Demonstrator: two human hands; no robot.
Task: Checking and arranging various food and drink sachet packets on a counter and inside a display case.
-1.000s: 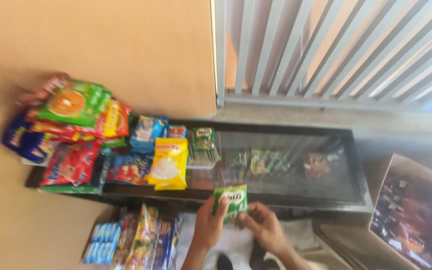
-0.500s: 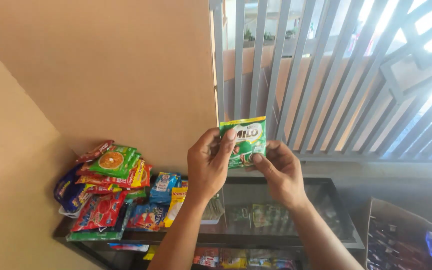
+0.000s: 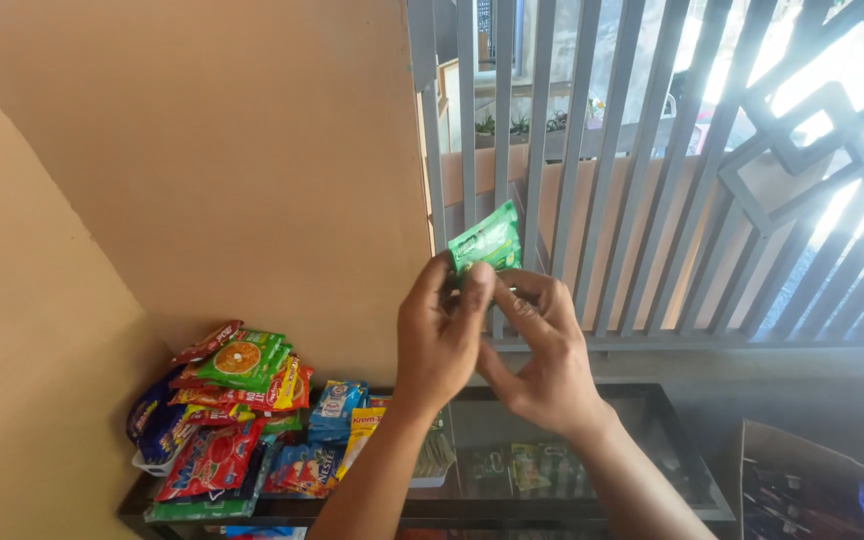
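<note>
Sachet (image 3: 486,243): one, small, green, glossy, tilted, pinched by left hand (image 3: 439,340) and right hand (image 3: 544,362) (raised before grey window bars (image 3: 592,180)); snack packets (image 3: 242,410) heaped on glass-topped desk (image 3: 652,420), uncountable.

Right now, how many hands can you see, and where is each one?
2. The left hand and the right hand are raised side by side in front of the grey window bars, their fingers pinching one small green sachet between them. No other person's hands show.
</note>
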